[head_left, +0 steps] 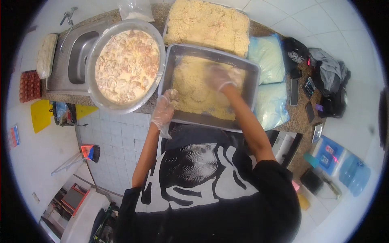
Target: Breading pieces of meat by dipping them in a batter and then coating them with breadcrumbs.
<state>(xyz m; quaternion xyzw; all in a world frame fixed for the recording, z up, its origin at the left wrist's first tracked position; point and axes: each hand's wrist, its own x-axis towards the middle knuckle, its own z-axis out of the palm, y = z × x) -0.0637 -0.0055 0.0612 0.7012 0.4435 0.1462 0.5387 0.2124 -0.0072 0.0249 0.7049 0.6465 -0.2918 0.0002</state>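
Note:
A metal tray (pixel 247 67) half filled with pale breadcrumbs (pixel 194 87) sits on the counter in front of me. My right hand (pixel 219 77), in a clear plastic glove, presses down into the crumbs at the tray's middle; it is blurred. My left hand (pixel 165 108), also gloved, rests at the tray's near left edge, fingers dusted with crumbs. A wide metal bowl (pixel 95 54) of pale battered pieces in creamy liquid stands just left of the tray.
A second tray (pixel 208 24) piled with breaded pieces lies behind. Two clear bags of white powder (pixel 267 58) lie to the right, then a dark cap, clothing and small devices (pixel 308 87). A sink (pixel 79 50), egg carton (pixel 29 87) and tiled floor are left.

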